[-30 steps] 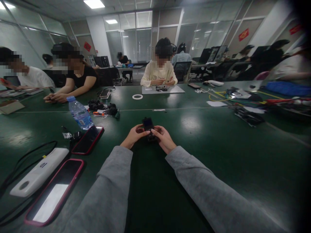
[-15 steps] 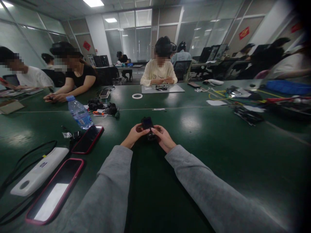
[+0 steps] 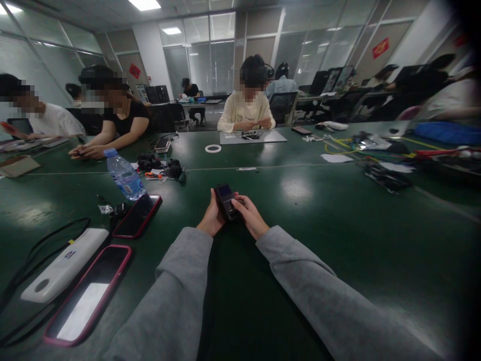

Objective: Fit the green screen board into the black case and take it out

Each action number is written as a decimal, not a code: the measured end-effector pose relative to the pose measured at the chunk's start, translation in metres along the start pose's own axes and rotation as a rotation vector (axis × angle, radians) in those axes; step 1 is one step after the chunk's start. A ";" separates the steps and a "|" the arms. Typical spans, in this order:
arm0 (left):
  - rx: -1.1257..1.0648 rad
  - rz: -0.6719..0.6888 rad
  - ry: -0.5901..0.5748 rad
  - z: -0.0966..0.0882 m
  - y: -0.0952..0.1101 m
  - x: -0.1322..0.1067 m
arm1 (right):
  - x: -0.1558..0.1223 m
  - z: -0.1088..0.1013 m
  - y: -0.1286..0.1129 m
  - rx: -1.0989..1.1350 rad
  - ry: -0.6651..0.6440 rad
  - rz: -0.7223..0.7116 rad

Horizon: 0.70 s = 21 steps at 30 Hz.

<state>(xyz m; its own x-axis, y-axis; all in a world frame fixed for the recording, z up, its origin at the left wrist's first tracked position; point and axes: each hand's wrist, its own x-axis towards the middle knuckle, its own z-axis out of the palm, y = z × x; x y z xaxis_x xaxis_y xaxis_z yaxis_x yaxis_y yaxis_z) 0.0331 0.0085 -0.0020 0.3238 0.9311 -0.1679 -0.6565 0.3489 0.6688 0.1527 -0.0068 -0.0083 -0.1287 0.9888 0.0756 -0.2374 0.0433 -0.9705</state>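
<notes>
Just above the green table (image 3: 338, 240), a small black handheld device (image 3: 227, 199) with a screen at its top and buttons below is held between my hands, tilted to the left. My left hand (image 3: 212, 216) is closed around its left side, fingers behind it. From the right, my right hand (image 3: 251, 214) grips it, with the thumb on the button area below the screen. The fingers behind the device are hidden.
To the left lie two red-cased phones (image 3: 137, 216) (image 3: 90, 296), a white device (image 3: 65, 265) with black cables, and a tilted water bottle (image 3: 125, 175). A white tape ring (image 3: 213, 149) lies ahead. Wires and parts (image 3: 387, 175) spread at right. A person (image 3: 246, 108) sits opposite.
The device has turned to lean left. My left thumb has moved off its face to the left edge, while my right thumb stays on the buttons.
</notes>
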 end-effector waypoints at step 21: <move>-0.090 0.016 0.062 -0.003 0.007 -0.001 | -0.021 0.014 -0.004 -0.965 -0.025 -0.637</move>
<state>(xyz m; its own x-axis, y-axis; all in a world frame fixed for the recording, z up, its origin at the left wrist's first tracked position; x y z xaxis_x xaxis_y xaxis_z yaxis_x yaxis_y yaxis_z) 0.0259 0.0106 0.0006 0.2719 0.9405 -0.2038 -0.7209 0.3394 0.6043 0.1428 -0.0294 -0.0024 -0.2716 0.7458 0.6083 0.5664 0.6349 -0.5255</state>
